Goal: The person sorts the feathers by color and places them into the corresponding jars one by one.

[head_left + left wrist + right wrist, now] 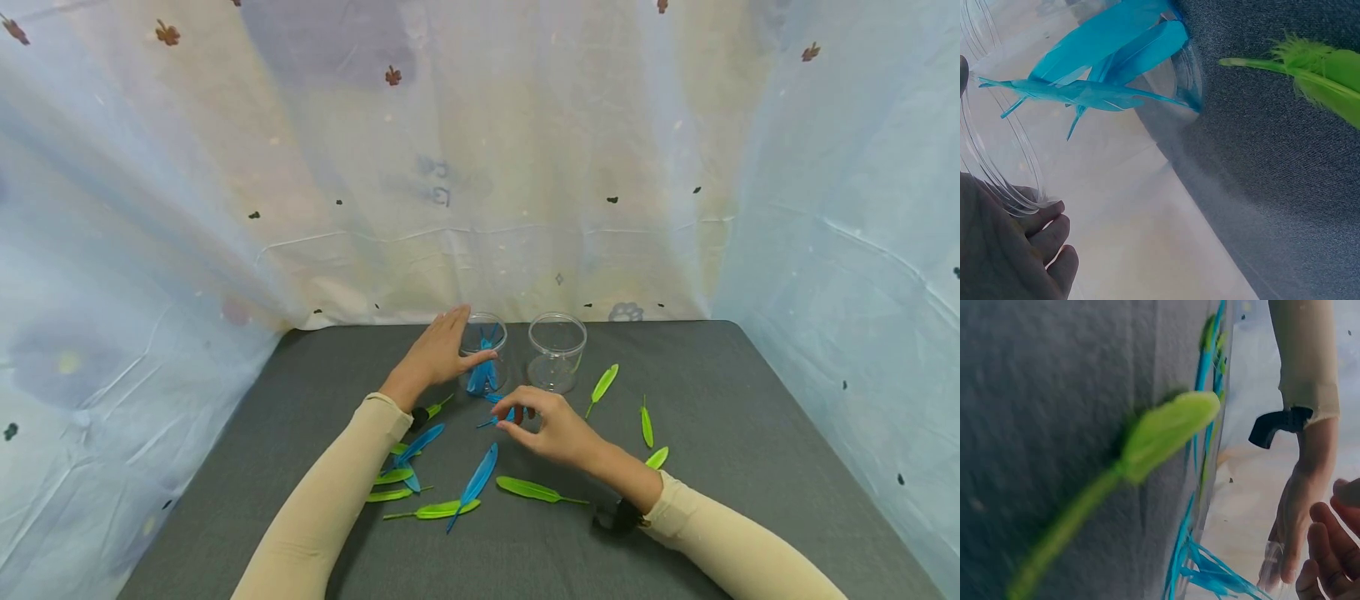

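Nearest, two cream fabric sleeves [322, 500] with turned cuffs reach in over a dark grey cloth-covered tabletop [555, 550], its fine, speckled weave plain in the left wrist view. A black band [621, 515] circles the right wrist. On the cloth before the sleeves lies a slender, bright blue feather [477, 482], crossing a lime-green feather [442, 509] with a bare, pale quill. Another lime-green one [528, 489] lies to the right, and a loose cluster of blue and green feathers [397, 475] lies beside the left forearm.

Farther in, the right hand [555, 425] is bent over a small blue feather [510, 415], thumb and forefinger apart; it appears to have hold of nothing, and whether it touches that feather cannot be told. More narrow green feathers [602, 385] are scattered to its right.

Beyond, the left hand [435, 354] spans a clear, round-rimmed plastic cup [501, 371], its thumb and bent fingers on opposite sides of the smooth, ridged rim. Several blue feathers [481, 379] stand inside, quills up, vanes smooth. A matching clear cup [557, 354] stands upright just to the right.

Behind the table's far edge hangs a pale, softly creased curtain [487, 167], washed in cream, blue and lilac, printed with brown leaf-like motifs and a grey paw print, with more bluish sheeting [847, 250] along the sides.
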A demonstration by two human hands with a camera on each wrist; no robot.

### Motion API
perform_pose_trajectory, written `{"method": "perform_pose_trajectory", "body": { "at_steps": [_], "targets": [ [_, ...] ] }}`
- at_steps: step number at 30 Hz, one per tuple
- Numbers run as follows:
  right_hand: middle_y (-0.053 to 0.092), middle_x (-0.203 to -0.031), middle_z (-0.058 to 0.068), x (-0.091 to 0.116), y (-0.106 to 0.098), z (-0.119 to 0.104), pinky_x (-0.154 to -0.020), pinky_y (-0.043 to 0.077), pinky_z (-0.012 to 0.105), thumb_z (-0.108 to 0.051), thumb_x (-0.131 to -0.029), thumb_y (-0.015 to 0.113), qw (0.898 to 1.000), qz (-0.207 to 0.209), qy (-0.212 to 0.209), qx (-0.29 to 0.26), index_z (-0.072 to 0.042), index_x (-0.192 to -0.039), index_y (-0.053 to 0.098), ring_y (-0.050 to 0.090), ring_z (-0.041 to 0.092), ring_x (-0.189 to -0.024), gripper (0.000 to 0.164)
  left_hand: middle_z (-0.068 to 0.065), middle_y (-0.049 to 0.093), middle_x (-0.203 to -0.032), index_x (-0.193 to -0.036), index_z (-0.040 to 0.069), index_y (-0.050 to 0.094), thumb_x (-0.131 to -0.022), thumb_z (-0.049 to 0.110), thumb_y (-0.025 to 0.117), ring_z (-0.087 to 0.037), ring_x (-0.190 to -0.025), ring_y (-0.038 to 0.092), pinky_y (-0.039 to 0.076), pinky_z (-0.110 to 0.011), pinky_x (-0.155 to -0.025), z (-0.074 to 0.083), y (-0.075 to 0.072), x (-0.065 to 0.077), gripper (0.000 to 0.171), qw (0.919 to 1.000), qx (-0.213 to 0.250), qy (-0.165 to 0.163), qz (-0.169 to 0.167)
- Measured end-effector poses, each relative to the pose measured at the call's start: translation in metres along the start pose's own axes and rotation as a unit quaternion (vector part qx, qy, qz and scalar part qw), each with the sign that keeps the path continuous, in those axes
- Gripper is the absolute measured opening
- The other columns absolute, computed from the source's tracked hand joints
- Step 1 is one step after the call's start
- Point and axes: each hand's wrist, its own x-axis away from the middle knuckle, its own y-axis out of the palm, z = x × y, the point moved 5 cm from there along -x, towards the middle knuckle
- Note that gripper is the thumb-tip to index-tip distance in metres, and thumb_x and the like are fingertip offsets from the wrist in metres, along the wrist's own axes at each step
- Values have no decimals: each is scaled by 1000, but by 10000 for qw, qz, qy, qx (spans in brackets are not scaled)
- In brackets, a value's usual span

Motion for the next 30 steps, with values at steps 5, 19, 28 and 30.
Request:
{"method": "perform_pose_trajectory", "body": {
  "at_steps": [5,19,28,30],
  "targets": [
    [74,-104,1,4,11,-6,-71,58,39,-6,-97,81,9987,-468,-150,-120,-14,-116,75,66,15,-83,21,-18,17,-179,-173,4,12,-100,78,54,-35,-165,18,12,-51,-136,-1,0,0,112,10000,35,42,56],
    [74,-111,2,5,47,-22,-88,59,28,-19,-100,81,9736,-2278,-138,-19,-11,-116,77,67,19,-97,19,-18,17,-179,-173,4,10,-100,78,53,-34,-166,16,11,-50,-136,-2,1,0,113,9999,65,60,65],
    [70,-115,-8,5,74,-38,-80,38,10,-28,-99,82,9529,-2937,-623,420,-20,-121,79,56,11,-92,24,-18,17,-178,-173,3,12,-100,78,52,-34,-165,17,12,-50,-136,-2,2,0,112,9999,26,120,95],
    [69,-116,-9,5,80,-39,-79,36,10,-30,-99,82,9488,-3056,-653,458,-21,-123,79,52,6,-92,25,-18,18,-178,-173,3,13,-100,78,52,-35,-165,18,13,-51,-136,-2,1,0,112,9998,20,143,112]
  ]
}}
